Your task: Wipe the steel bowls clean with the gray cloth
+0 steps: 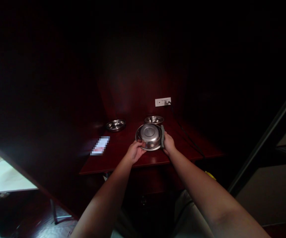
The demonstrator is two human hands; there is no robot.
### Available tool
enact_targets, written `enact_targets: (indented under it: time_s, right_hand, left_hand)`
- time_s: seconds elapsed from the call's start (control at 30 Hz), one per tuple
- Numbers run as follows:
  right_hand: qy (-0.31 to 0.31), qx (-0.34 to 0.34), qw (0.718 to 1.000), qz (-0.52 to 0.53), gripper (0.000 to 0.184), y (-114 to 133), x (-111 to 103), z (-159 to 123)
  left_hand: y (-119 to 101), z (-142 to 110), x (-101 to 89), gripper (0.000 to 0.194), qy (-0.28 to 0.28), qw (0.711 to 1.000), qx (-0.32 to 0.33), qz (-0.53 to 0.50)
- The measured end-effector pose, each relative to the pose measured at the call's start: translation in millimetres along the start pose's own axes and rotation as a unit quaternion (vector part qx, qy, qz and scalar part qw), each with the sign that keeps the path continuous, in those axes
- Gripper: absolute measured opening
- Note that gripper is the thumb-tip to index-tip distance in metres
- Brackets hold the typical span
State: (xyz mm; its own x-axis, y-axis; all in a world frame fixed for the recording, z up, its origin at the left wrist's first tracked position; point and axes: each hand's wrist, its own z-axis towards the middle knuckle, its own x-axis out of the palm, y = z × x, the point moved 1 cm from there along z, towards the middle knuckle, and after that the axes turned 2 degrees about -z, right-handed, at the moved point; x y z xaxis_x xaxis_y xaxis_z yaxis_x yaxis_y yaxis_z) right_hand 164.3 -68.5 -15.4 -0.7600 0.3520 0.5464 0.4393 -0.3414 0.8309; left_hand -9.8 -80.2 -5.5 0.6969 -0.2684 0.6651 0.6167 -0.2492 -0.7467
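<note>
A steel bowl (149,132) is tipped so that its outer base faces me, just above the desk's front part. My left hand (135,151) grips its rim at the lower left, thumb on the outer wall. On the right side, my right hand (168,143) presses a grey-green cloth (162,136) against the rim; its fingers are partly hidden behind the cloth and bowl. Behind the held bowl, a second steel bowl (154,119) rests on the desk. Another shiny steel bowl (116,125) sits farther left.
The dark red desk (123,158) meets a wall with a white socket (163,101). A black cable (187,134) runs from its plug down across the right side. A blurred-out pale rectangle (100,145) lies on the left. Dark panels flank the desk.
</note>
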Motion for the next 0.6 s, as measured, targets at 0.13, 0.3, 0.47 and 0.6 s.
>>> enact_targets:
  time_s: [0.13, 0.3, 0.47, 0.6]
  right_hand:
    - [0.002, 0.006, 1.0, 0.009, 0.026, 1.0, 0.4, -0.9]
    - [0.007, 0.014, 1.0, 0.013, 0.025, 0.8, -0.2, -0.1]
    - [0.007, 0.017, 1.0, 0.015, 0.025, 0.2, -1.1, -0.3]
    - [0.006, 0.015, 1.0, 0.016, 0.024, -0.1, -1.1, -0.5]
  left_hand:
    - [-0.4, 0.1, 0.5, 0.02, -0.004, 1.0, 0.001, -0.007]
    - [-0.2, 1.8, -0.2, 0.021, -0.013, 1.0, -0.002, -0.021]
    - [-0.7, 2.4, 0.5, 0.022, -0.017, 0.999, -0.004, -0.032]
    - [-1.1, 2.7, 0.8, 0.023, -0.02, 0.999, -0.006, -0.042]
